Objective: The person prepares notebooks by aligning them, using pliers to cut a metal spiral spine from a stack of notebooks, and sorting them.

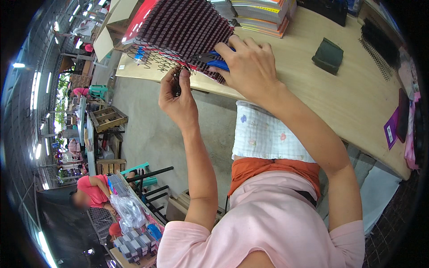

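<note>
A stack of spiral-bound books (pixel 178 33) lies on the table's left end, its dark wire coils lined up in rows and a red cover along one side. Loose coil ends stick out past the near edge. My left hand (pixel 181 105) pinches dark wire coil (pixel 178 87) between thumb and fingers beside that edge; part of the wire is hidden in the palm. In my right hand (pixel 254 67) are blue-handled pliers (pixel 218 63), their jaws pointing left at the coils just above my left fingertips. Whether the jaws touch a wire I cannot tell.
Behind my right hand stands a stack of books (pixel 261 15). A dark green block (pixel 328 56) lies on the wooden table (pixel 295 44), with black wire coils (pixel 380 49) and a purple card (pixel 392 128) farther right. At lower left, a person in pink (pixel 94 190) sits at another table.
</note>
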Demonstrator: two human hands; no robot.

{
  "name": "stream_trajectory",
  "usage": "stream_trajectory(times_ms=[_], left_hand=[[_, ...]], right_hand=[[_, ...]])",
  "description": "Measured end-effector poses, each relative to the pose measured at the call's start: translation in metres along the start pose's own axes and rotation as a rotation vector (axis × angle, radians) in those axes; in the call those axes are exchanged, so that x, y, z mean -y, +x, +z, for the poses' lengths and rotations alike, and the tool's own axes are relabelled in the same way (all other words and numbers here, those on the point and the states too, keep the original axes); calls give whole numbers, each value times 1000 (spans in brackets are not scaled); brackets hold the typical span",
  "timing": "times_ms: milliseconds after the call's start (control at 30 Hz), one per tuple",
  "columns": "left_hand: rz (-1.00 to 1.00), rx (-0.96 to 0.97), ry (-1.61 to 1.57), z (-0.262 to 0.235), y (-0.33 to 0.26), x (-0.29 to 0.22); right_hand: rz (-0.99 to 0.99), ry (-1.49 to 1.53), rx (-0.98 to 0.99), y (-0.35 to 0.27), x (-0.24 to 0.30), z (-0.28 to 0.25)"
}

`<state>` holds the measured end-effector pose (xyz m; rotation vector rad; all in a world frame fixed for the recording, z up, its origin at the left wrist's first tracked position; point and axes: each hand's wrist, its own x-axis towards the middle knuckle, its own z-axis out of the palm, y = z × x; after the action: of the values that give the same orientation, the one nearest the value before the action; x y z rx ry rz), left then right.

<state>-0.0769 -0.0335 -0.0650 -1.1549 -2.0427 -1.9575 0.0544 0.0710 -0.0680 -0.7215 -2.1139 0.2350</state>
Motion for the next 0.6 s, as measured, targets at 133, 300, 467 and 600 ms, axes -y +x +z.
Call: stream_trajectory(times_ms=[133, 300, 467, 600], left_hand=[[0, 5, 8, 4, 3, -7], [31, 8, 36, 4, 5, -6], [1, -21, 24, 3, 5, 1], [-440, -23, -517, -6, -6, 8]], right_hand=[[-28, -26, -51, 5, 1, 5], [-27, -51, 9, 10, 8, 6], [4, -1, 190, 14, 1, 6], [4, 109, -1, 6, -24, -17]])
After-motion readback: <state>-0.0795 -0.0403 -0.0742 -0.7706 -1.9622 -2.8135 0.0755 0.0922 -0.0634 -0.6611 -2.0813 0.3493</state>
